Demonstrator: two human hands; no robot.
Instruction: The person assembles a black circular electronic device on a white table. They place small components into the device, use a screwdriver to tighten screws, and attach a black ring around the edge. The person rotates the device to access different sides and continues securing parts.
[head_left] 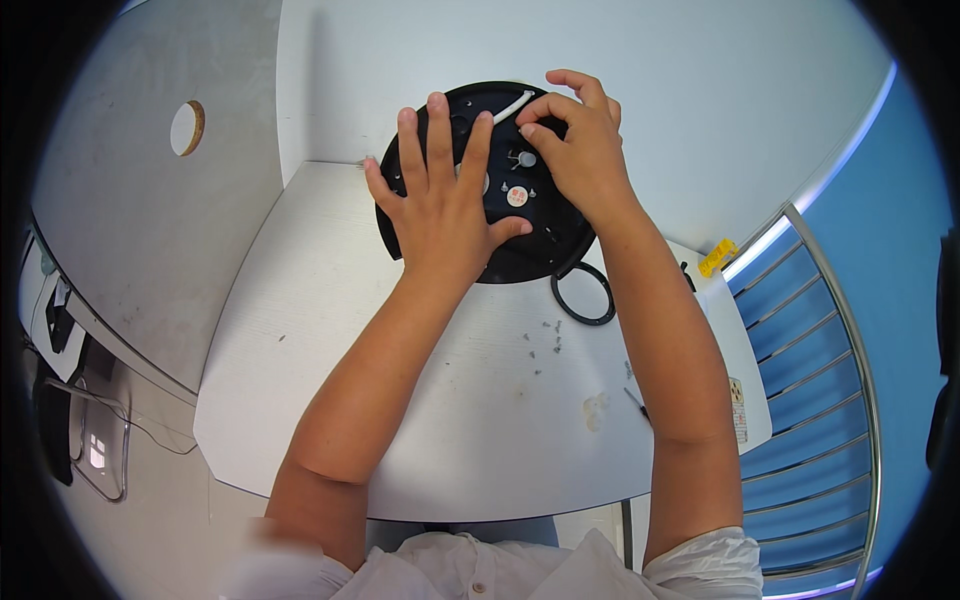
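Black round disc (520,240) lies at far side of white table (330,380), near the wall. Left hand (440,205) spread wide, flat on disc's left half. Right hand (580,150) narrowed, fingertips pinching the end of a white strip (512,107) at disc's far edge. Black ring (583,295) touching disc's near right rim; small screws (545,340) scattered nearer

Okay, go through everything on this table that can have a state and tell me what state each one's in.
Black round disc: flat on the table, inner side up.
White strip: on the disc, pinched at one end.
Black ring: loose, beside the disc.
Small screws: out, scattered.
Left hand: flat, pressing the disc.
Right hand: fingertips pinching the strip.
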